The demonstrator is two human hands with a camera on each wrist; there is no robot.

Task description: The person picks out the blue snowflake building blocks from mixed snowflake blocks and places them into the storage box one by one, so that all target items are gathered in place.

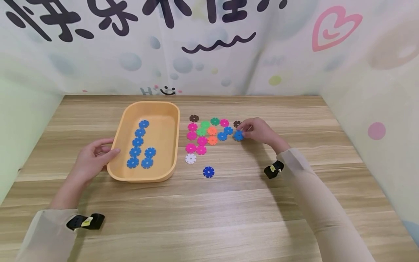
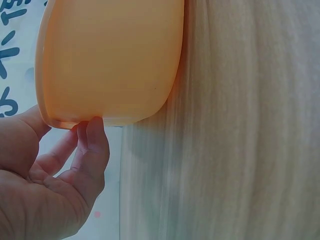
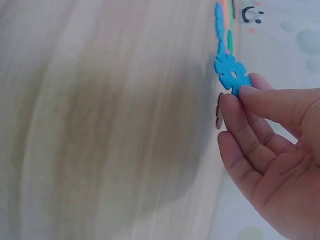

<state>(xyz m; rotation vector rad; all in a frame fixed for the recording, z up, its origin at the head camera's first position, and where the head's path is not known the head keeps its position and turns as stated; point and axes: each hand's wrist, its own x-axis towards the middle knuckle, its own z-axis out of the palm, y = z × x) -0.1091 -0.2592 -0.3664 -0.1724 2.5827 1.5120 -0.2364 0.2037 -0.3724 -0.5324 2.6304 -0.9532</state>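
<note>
Toward the far edge of the worktop (image 1: 209,218), right of its middle, the right hand (image 1: 260,131) has its grip clamped on one blue snowflake disc (image 1: 238,136), pinched between thumb and fingers and held tilted. Whether that disc touches the worktop cannot be determined. One brown disc (image 1: 237,124) lies just beside the fingertips.

Left of the worktop's middle stands an orange plastic tray (image 1: 165,127). The left hand (image 1: 91,162) has its grip closed on the tray's left rim near the front left corner, thumb over the rim, fingers outside. Seven blue discs (image 1: 138,141) lie inside, five in a line along the left side, two beside them.

Between tray and right hand lie pink discs (image 1: 202,141), green discs (image 1: 205,124), two orange discs (image 1: 212,140) and two blue ones. One white disc (image 1: 190,158) lies near the tray's right edge; one dark blue disc (image 1: 208,172) lies apart, toward the front edge.
</note>
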